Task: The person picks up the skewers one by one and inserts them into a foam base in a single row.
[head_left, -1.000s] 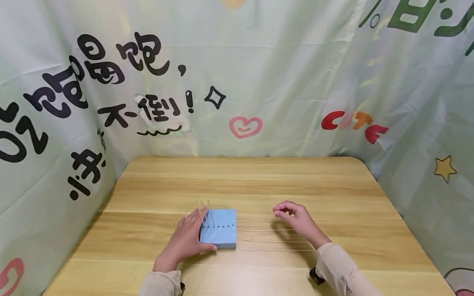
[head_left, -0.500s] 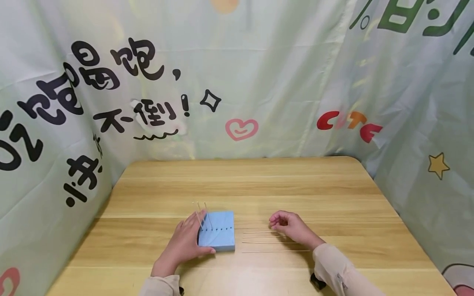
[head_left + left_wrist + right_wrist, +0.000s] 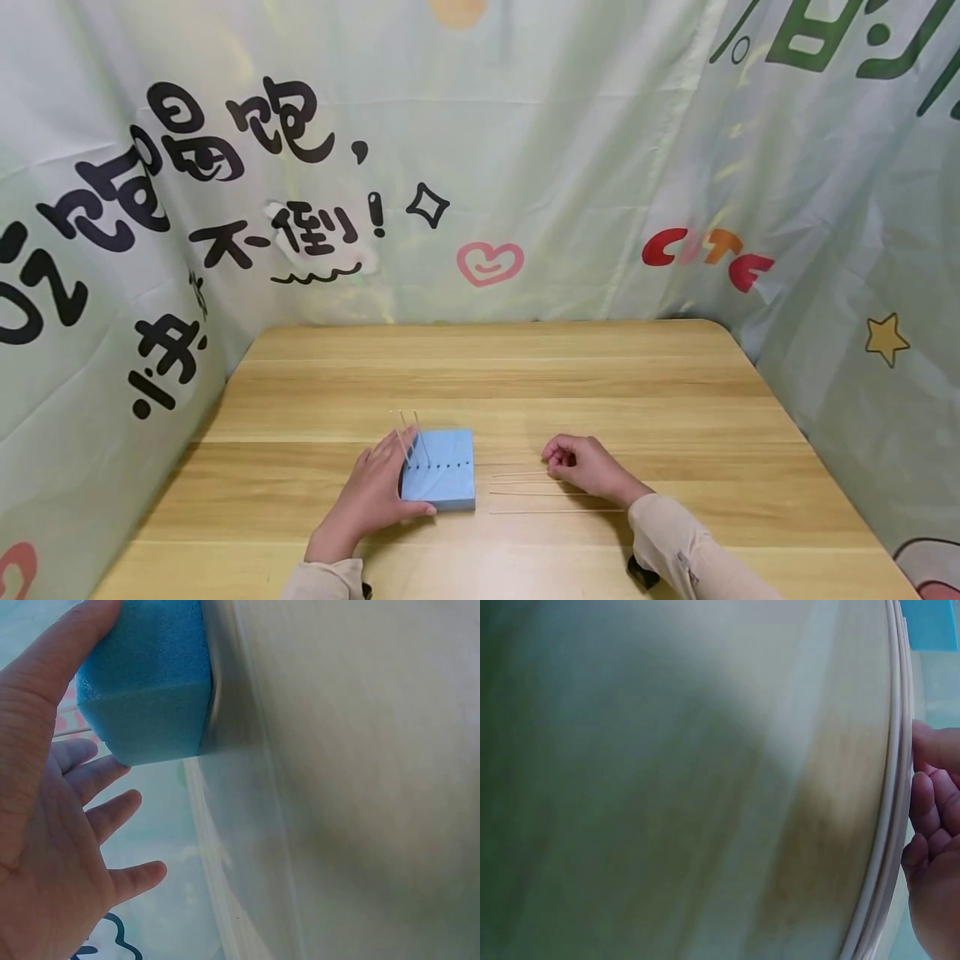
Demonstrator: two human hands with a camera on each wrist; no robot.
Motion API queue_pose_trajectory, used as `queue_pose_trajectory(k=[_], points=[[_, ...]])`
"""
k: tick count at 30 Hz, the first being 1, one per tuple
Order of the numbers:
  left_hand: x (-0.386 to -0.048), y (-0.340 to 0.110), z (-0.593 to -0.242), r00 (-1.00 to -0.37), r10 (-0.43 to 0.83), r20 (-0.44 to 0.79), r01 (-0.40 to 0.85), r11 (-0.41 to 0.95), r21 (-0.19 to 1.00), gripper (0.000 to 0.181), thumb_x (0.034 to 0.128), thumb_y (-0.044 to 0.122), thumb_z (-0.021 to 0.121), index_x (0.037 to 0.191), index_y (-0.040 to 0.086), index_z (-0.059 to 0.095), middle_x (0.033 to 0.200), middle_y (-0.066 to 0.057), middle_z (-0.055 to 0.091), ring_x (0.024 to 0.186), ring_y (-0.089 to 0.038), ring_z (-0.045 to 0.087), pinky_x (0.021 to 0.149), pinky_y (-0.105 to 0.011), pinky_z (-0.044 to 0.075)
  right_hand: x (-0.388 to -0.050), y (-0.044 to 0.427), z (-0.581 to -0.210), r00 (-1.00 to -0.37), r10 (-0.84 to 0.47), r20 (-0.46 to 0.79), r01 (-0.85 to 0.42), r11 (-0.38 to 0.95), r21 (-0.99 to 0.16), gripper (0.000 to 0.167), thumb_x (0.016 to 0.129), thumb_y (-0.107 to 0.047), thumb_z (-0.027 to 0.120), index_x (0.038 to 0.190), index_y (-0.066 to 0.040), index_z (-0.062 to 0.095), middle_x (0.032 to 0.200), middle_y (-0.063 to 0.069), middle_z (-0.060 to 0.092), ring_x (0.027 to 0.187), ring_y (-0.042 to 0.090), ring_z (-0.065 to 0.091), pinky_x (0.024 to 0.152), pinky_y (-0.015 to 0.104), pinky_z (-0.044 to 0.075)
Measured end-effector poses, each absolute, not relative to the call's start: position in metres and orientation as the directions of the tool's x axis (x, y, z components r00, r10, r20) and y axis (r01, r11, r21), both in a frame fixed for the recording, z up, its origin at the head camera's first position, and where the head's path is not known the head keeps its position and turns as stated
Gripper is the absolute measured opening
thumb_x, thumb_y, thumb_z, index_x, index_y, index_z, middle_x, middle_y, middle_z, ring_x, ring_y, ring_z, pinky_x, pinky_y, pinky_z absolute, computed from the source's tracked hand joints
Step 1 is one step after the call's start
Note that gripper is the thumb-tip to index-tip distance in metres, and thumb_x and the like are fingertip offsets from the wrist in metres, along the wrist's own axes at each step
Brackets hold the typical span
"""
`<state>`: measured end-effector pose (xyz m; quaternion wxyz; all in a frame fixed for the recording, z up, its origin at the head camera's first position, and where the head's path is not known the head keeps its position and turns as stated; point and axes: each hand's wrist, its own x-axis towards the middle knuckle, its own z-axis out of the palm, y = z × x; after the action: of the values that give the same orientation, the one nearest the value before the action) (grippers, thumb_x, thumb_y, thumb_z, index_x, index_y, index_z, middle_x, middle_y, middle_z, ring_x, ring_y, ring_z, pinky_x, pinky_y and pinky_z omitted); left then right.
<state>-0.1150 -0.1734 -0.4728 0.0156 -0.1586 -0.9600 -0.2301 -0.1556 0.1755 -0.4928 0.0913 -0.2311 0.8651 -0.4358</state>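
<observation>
My left hand (image 3: 371,483) holds a blue foam block (image 3: 450,487) at its left side, thumb at the near edge and fingers along the left. In the left wrist view the thumb lies on the block (image 3: 150,697), with the other fingers spread. A row of small holes crosses its top, and several thin wooden sticks (image 3: 417,429) stand in the leftmost ones. To the right, my right hand (image 3: 588,465) pinches a thin wooden stick (image 3: 517,475) low over the table. In the right wrist view, curled fingertips (image 3: 922,795) meet the sticks (image 3: 896,795); their exact contact is partly hidden.
More thin sticks (image 3: 525,493) lie roughly parallel on the wooden table (image 3: 510,375), between the block and the right forearm. A printed fabric curtain (image 3: 570,167) hangs behind the table and along both sides.
My right hand has come down and slightly left to the sticks, its thumb and fingertips now at the farthest one. The left hand stays on the block; the head view has shifted slightly.
</observation>
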Motion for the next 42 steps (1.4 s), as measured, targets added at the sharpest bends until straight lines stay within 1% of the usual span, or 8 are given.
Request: queue_pose_trajectory(k=[10,17,20,23,26,33,37,42], points=[[-0.114,-0.172,-0.47,-0.951,0.295,0.097,0.306,0.841,0.446,0.121,0.0542,0.053,0.085,0.149,0.006,0.027,0.149,-0.019,0.033,0.137,-0.038,0.028,0.108,-0.061,0.021,-0.157,0.173,-0.493,-0.845,-0.524,0.107,-0.441,0.57,-0.693,0.002,0.089,-0.005,0.062,0.088,-0.006,0.063,0.075,-0.01,0.055,0.068,0.002,0.047,0.06,0.02,0.044],[-0.113,-0.172,-0.471,-0.95,0.299,0.095,0.31,0.847,0.433,0.119,0.0553,0.055,0.085,0.148,0.005,0.028,0.149,-0.017,0.034,0.137,-0.036,0.029,0.107,-0.061,0.023,-0.156,0.17,-0.489,-0.879,-0.465,0.109,-0.401,0.595,-0.696,0.005,0.091,-0.008,0.061,0.09,-0.004,0.063,0.079,-0.008,0.056,0.074,0.005,0.048,0.065,0.021,0.046],[-0.113,-0.172,-0.471,-0.95,0.299,0.092,0.309,0.849,0.429,0.12,0.0554,0.055,0.084,0.148,0.005,0.028,0.149,-0.018,0.034,0.137,-0.036,0.029,0.107,-0.061,0.023,-0.156,0.168,-0.486,-0.885,-0.453,0.103,-0.372,0.559,-0.741,0.005,0.09,-0.004,0.06,0.094,-0.002,0.063,0.081,-0.005,0.059,0.074,0.005,0.051,0.065,0.021,0.048],[-0.113,-0.172,-0.471,-0.951,0.298,0.089,0.306,0.852,0.425,0.12,0.0557,0.055,0.084,0.149,0.006,0.027,0.149,-0.017,0.033,0.137,-0.036,0.029,0.107,-0.062,0.022,-0.156,0.167,-0.482,-0.889,-0.453,0.072,-0.316,0.49,-0.812,0.009,0.091,0.0,0.059,0.099,0.002,0.062,0.083,0.003,0.061,0.067,0.007,0.052,0.058,0.02,0.048],[-0.113,-0.172,-0.471,-0.951,0.296,0.088,0.304,0.854,0.422,0.119,0.0562,0.055,0.084,0.149,0.006,0.027,0.15,-0.018,0.033,0.138,-0.035,0.029,0.107,-0.062,0.022,-0.157,0.165,-0.476,-0.892,-0.447,0.07,-0.292,0.45,-0.844,0.013,0.091,0.0,0.058,0.103,0.005,0.061,0.086,0.008,0.061,0.069,0.009,0.053,0.056,0.02,0.049],[-0.112,-0.172,-0.47,-0.95,0.299,0.093,0.309,0.852,0.422,0.119,0.0561,0.055,0.084,0.149,0.005,0.027,0.149,-0.018,0.033,0.138,-0.036,0.028,0.108,-0.062,0.022,-0.161,0.159,-0.46,-0.895,-0.412,0.172,-0.344,0.393,-0.853,0.019,0.091,-0.003,0.06,0.107,0.007,0.062,0.096,0.015,0.065,0.088,0.016,0.06,0.078,0.024,0.053],[-0.112,-0.172,-0.471,-0.95,0.3,0.09,0.309,0.851,0.425,0.119,0.0561,0.055,0.084,0.149,0.006,0.027,0.15,-0.018,0.033,0.138,-0.036,0.028,0.107,-0.062,0.022,-0.162,0.154,-0.448,-0.895,-0.402,0.193,-0.327,0.297,-0.897,0.025,0.092,-0.004,0.058,0.113,0.01,0.061,0.107,0.024,0.064,0.095,0.024,0.064,0.081,0.031,0.055],[-0.113,-0.172,-0.471,-0.949,0.3,0.097,0.312,0.851,0.423,0.12,0.0558,0.055,0.084,0.149,0.007,0.027,0.15,-0.017,0.033,0.138,-0.036,0.028,0.107,-0.062,0.022,-0.16,0.143,-0.429,-0.894,-0.391,0.219,-0.314,0.199,-0.928,0.028,0.093,-0.006,0.057,0.117,0.008,0.061,0.109,0.022,0.064,0.097,0.02,0.065,0.083,0.031,0.054]])
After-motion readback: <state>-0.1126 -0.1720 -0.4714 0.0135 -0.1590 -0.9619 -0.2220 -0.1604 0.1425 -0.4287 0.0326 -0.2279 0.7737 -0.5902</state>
